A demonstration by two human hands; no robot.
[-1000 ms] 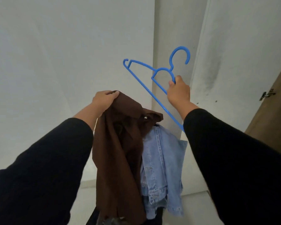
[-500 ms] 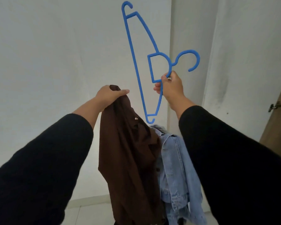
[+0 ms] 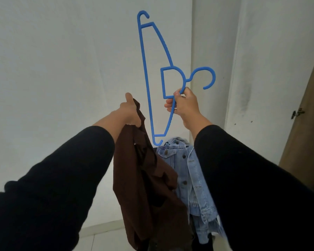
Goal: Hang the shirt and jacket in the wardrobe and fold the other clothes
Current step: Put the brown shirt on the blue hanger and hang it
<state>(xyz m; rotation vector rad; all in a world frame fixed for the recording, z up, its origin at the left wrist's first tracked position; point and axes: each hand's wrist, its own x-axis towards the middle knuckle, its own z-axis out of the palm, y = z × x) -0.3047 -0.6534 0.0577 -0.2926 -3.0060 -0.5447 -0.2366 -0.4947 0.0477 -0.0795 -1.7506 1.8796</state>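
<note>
My left hand [image 3: 130, 111] grips the top of a dark brown shirt [image 3: 147, 187], which hangs down in folds between my arms. A blue plastic hanger [image 3: 147, 73] is held by my right hand [image 3: 184, 104] near its neck. The hanger stands almost on end, one arm pointing up and the other down, its hook to the right. The lower tip sits just right of the shirt's top edge. Behind the shirt hangs a light blue denim jacket [image 3: 190, 174]; what holds it up is hidden.
White walls [image 3: 62, 69] close in ahead and on the right. A brown wooden door [image 3: 304, 124] with a metal hinge [image 3: 297, 113] stands at the right edge. Pale floor tiles [image 3: 105, 240] show at the bottom.
My right hand has turned the hanger from slanted to nearly upright and brought it closer to the shirt. My left hand has shifted its grip on the shirt's top.
</note>
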